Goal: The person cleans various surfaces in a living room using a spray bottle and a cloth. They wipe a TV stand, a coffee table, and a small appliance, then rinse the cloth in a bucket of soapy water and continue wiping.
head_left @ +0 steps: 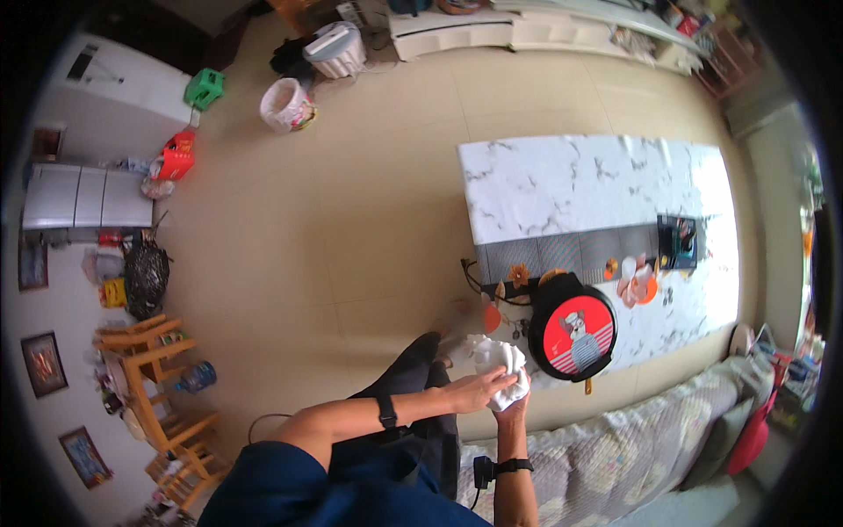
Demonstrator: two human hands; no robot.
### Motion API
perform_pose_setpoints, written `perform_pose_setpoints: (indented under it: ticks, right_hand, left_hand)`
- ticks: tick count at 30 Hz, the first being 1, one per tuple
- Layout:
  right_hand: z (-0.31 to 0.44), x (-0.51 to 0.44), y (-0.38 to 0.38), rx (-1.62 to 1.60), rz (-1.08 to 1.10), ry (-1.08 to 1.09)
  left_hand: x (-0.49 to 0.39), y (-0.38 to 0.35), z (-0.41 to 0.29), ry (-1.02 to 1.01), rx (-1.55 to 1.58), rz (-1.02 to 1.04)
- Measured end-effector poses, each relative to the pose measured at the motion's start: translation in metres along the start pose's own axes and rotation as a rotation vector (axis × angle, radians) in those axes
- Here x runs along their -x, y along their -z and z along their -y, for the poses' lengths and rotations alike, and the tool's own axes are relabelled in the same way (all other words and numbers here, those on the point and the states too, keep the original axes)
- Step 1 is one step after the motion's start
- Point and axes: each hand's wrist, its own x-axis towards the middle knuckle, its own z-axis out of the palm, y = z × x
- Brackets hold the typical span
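A bunched white cloth (504, 362) is held between both hands, in front of my body and beside the table's near-left corner. My left hand (475, 390) comes in from the left, its fingers pressed over the cloth's near side. My right hand (517, 406) grips the same cloth from below and the right, partly hidden behind it. Just right of the cloth, a round electric griddle (573, 332) lies on the table, its black body shut under a red lid with a cartoon dog. Its black cord (504, 296) runs toward the table's left edge.
The griddle stands on a low table with a marble-patterned cover (533, 191). A dark box (677, 242) lies farther right on it. A sofa with a quilted cover (593, 454) runs along my right. Wooden chairs (148, 369) and a water bottle (197, 377) are at the left, a waste bin (284, 105) ahead.
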Motion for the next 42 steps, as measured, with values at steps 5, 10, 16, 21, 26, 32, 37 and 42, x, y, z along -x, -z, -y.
perform_pose_setpoints:
  ticks: [5, 10, 16, 21, 26, 32, 37, 42]
  right_hand:
    - [-0.011, -0.028, -0.053, 0.344, 0.103, 0.053]
    - [-0.013, -0.047, -0.133, 1.123, 0.116, 0.338]
    - [-0.051, -0.011, -0.253, 1.381, 0.104, 0.293]
    - [-0.096, -0.053, -0.330, 1.474, 0.028, 0.232]
    - [-0.130, -0.086, -0.378, 1.435, -0.038, 0.226]
    - [-0.166, -0.152, -0.391, 1.354, -0.070, 0.231]
    - [-0.180, -0.229, -0.406, 1.840, -0.073, 0.156]
    - [-0.181, -0.279, -0.456, 1.768, -0.208, 0.086]
  left_hand:
    - [0.048, 0.096, -0.020, -0.201, -0.166, -0.306]
    - [0.122, 0.204, 0.033, 0.189, -0.182, -0.340]
    - [0.237, 0.354, 0.123, 0.462, -0.095, -0.523]
    - [0.307, 0.486, 0.198, 0.652, -0.069, -0.684]
    - [0.299, 0.609, 0.244, 0.652, -0.003, -0.746]
    - [0.192, 0.743, 0.309, 0.755, -0.017, -0.513]
    - [0.112, 0.869, 0.352, 0.942, -0.236, -0.354]
    - [0.013, 1.021, 0.411, 0.899, -0.397, -0.485]
